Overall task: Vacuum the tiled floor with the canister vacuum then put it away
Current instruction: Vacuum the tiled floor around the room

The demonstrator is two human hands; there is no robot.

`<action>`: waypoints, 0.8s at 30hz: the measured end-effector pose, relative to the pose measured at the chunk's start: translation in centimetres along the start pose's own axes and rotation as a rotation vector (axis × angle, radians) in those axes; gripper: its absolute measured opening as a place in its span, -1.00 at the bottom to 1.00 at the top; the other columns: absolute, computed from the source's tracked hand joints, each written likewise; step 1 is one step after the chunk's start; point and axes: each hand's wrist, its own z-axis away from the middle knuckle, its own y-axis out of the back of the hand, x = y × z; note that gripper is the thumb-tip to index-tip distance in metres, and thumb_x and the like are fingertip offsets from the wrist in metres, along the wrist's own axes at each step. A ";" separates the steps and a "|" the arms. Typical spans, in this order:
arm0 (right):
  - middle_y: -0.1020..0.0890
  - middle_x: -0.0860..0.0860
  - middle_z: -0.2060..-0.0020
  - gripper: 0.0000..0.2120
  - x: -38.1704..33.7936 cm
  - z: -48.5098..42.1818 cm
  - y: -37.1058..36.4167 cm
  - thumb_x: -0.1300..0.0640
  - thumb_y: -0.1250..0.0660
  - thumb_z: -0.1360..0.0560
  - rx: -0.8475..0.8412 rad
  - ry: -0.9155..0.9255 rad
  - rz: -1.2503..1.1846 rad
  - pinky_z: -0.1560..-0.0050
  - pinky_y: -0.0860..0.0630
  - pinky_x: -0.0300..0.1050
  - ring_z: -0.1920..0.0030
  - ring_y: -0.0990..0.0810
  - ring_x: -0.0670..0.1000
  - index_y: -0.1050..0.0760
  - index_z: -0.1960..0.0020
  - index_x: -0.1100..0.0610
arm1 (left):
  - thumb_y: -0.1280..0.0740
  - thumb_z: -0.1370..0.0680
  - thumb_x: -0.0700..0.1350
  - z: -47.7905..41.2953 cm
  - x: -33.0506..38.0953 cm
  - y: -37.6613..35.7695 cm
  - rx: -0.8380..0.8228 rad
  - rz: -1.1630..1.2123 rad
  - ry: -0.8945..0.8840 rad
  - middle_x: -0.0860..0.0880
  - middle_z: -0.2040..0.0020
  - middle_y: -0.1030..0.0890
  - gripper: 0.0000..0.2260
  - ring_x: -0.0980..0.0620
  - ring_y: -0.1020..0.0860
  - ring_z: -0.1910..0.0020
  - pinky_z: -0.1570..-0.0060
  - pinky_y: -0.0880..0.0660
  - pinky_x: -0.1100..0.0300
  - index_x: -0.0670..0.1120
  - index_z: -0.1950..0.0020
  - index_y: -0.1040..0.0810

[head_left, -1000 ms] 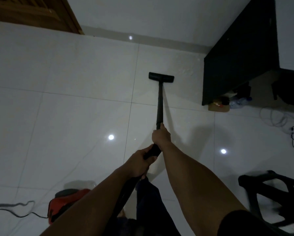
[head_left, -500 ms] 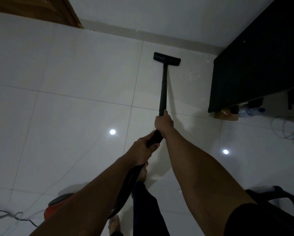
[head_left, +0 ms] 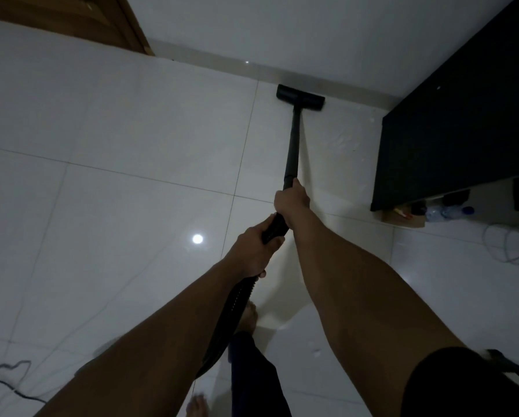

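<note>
Since the nozzle [head_left: 300,97] sits on the floor [head_left: 101,206] right at the skirting [head_left: 351,91], with your right hand [head_left: 291,200] and left hand [head_left: 252,251] both gripping the wand [head_left: 293,145], fingers curled tight round it, any push forward would jam it there. Swing right and you'd clip the cabinet [head_left: 448,130]. Step back carelessly and your foot [head_left: 247,319] may snag the hose [head_left: 231,311] or the cord [head_left: 8,371].

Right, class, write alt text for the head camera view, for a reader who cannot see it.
A person's right hand and left hand grip a black vacuum wand, its floor head on the white tiled floor by the skirting board. A black cabinet stands to the right; the hose trails back toward the person.
</note>
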 end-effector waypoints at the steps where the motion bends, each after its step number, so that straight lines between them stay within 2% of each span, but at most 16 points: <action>1: -0.51 0.08 -0.29 -0.37 0.3 0.8 -0.1 0.19 -0.19 -0.60 0.003 0.000 -0.009 0.13 -0.48 -0.09 0.04 -0.48 0.03 -0.07 -0.61 -0.07 | -0.27 -0.66 -0.02 0.7 -0.4 0.0 -0.001 0.002 0.001 -0.05 0.27 -0.50 -0.45 -0.03 -0.50 0.39 0.39 -0.60 0.11 0.12 -0.60 -0.12; 6: -0.53 0.07 -0.27 -0.38 3.0 5.5 -1.0 0.12 -0.21 -0.63 0.011 0.021 -0.047 0.15 -0.50 -0.10 0.10 -0.51 0.01 -0.05 -0.61 -0.10 | -0.25 -0.66 -0.01 5.0 -2.7 -0.5 -0.013 -0.050 -0.019 -0.02 0.25 -0.52 -0.45 0.05 -0.50 0.41 0.44 -0.55 0.19 0.11 -0.61 -0.10; 10: -0.53 0.08 -0.27 -0.40 6.5 10.6 -2.2 0.06 -0.20 -0.65 0.026 0.045 -0.066 0.12 -0.54 -0.08 0.07 -0.53 0.02 -0.05 -0.62 -0.10 | -0.23 -0.67 0.01 9.7 -5.9 -1.6 0.000 -0.181 -0.065 0.01 0.07 -0.59 -0.47 0.19 -0.51 0.41 0.38 -0.49 0.32 0.12 -0.60 -0.13; 13: -0.53 0.08 -0.27 -0.42 10.2 15.1 -3.2 0.02 -0.18 -0.67 0.030 0.073 -0.059 0.15 -0.52 -0.11 0.08 -0.53 0.01 -0.03 -0.62 -0.08 | -0.23 -0.67 0.02 14.5 -8.9 -3.0 -0.015 -0.175 -0.052 -0.09 -0.05 -0.63 -0.47 0.23 -0.49 0.36 0.36 -0.43 0.35 0.15 -0.60 -0.11; 15: -0.54 0.08 -0.27 -0.43 12.9 18.3 -4.1 0.00 -0.17 -0.67 0.039 0.081 -0.067 0.15 -0.52 -0.12 0.06 -0.55 0.02 -0.04 -0.62 -0.08 | -0.23 -0.67 0.02 18.1 -11.4 -4.1 0.000 -0.174 -0.064 -0.10 -0.19 -0.63 -0.47 0.19 -0.55 0.26 0.28 -0.47 0.33 0.17 -0.60 -0.11; 17: -0.54 0.08 -0.26 -0.43 15.9 22.2 -5.2 -0.01 -0.18 -0.67 0.045 0.094 -0.077 0.12 -0.56 -0.10 0.02 -0.58 0.05 -0.05 -0.62 -0.08 | -0.22 -0.67 0.02 22.2 -14.3 -5.2 0.003 -0.186 -0.112 -0.05 -0.25 -0.60 -0.47 0.06 -0.64 0.10 0.18 -0.51 0.31 0.19 -0.60 -0.11; 19: -0.55 0.08 -0.24 -0.43 18.9 25.5 -6.4 0.00 -0.19 -0.67 0.045 0.095 -0.105 0.05 -0.61 -0.04 -0.02 -0.62 0.09 -0.06 -0.61 -0.09 | -0.21 -0.67 0.04 25.3 -17.4 -6.1 -0.001 -0.211 -0.137 -0.04 -0.26 -0.60 -0.48 0.10 -0.62 0.13 0.20 -0.51 0.33 0.19 -0.60 -0.11; 21: -0.57 0.08 -0.21 -0.43 22.3 29.4 -7.6 0.00 -0.20 -0.66 0.044 0.106 -0.123 -0.02 -0.63 0.02 -0.02 -0.62 0.09 -0.07 -0.61 -0.10 | -0.20 -0.67 0.08 28.9 -20.9 -7.1 -0.009 -0.241 -0.151 -0.04 -0.30 -0.58 -0.48 0.07 -0.62 0.09 0.14 -0.55 0.26 0.17 -0.60 -0.12; 22: -0.58 0.08 -0.20 -0.42 24.1 31.4 -8.2 0.00 -0.20 -0.65 0.047 0.111 -0.119 -0.04 -0.62 0.03 -0.02 -0.62 0.09 -0.07 -0.61 -0.10 | -0.20 -0.66 0.11 30.6 -22.6 -7.6 -0.018 -0.256 -0.154 -0.04 -0.29 -0.59 -0.47 0.03 -0.63 0.05 0.08 -0.56 0.22 0.17 -0.60 -0.12; 24: -0.58 0.08 -0.21 -0.42 28.3 36.0 -9.4 0.00 -0.19 -0.65 0.044 0.103 -0.102 -0.06 -0.61 0.00 -0.05 -0.62 0.09 -0.06 -0.61 -0.10 | -0.21 -0.66 0.10 35.1 -26.2 -9.1 -0.050 -0.290 -0.162 -0.02 -0.20 -0.62 -0.45 0.03 -0.64 0.05 0.11 -0.53 0.27 0.20 -0.61 -0.08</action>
